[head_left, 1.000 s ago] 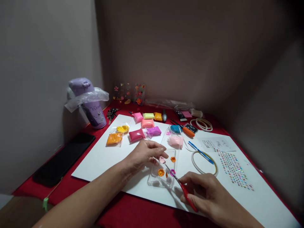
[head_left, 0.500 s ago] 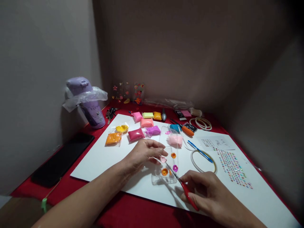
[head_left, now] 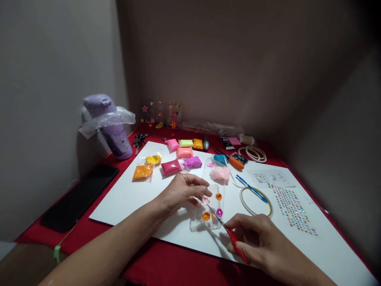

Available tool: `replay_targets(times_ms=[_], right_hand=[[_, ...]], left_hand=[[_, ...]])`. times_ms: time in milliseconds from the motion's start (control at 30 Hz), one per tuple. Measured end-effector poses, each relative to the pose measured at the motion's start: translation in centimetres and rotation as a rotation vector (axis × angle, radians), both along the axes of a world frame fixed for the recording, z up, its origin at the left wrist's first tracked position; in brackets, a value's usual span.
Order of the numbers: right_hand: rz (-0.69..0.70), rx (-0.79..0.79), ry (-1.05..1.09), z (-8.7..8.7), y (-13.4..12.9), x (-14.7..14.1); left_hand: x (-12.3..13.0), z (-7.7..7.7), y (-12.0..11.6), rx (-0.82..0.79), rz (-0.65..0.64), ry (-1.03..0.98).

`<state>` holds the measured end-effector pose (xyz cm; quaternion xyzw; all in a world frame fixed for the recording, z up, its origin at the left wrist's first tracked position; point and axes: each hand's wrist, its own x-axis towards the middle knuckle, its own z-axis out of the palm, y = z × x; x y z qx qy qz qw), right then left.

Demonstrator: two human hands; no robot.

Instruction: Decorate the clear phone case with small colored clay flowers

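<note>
Left hand (head_left: 185, 188): Arched over the clear case (head_left: 197, 227), with fingers bent and drawn close around the pink piece (head_left: 205, 200); cannot tell from here whether pinching it or merely touching it. Placed opposite the scissors (head_left: 235, 242), likely to give the pink piece something to be worked against.
Right hand (head_left: 256, 238): Closed, with thumb and fingers pressed on the red handle of the scissors. Held low and to the side, probably to leave the middle open to view.
Scissors: Slanted up and leftward, narrow end at the pink piece. Seemingly chosen for finer contact than a fingertip allows.
Pink piece: Just below the left fingertips, within the outline of the case.
Case: Set in front and between both hands, presumably for easy reach from either side; overlapping the light pink packet (head_left: 220, 174) at the far end.
Flowers (head_left: 206, 216): Orange and purple, within the outline of the case, apart from one another, perhaps to spare the petals.
Packets (head_left: 171, 167): Grouped beyond the left hand on the white board (head_left: 125, 204), probably to stay handy without crowding.
Gems (head_left: 293, 210): Laid in rows at the right, well apart from both hands, likely out of the way.
</note>
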<state>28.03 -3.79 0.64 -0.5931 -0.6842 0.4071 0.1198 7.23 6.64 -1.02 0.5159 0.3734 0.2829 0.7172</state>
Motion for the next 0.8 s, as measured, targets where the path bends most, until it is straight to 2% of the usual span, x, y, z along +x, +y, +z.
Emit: replay_targets(times_ms=[133,400,800], right_hand=[[0.018,-0.061,0.023,0.7,0.2,-0.3],[0.001,0.023,0.018,-1.3,-0.5,0.2],[0.001,0.019,0.009,-1.1,-0.3,0.2]], left_hand=[[0.0,0.0,0.0,0.029,-0.019,0.025],[-0.1,-0.1,0.0,0.041,-0.047,0.057],[-0.1,-0.1,0.0,0.049,-0.053,0.050]])
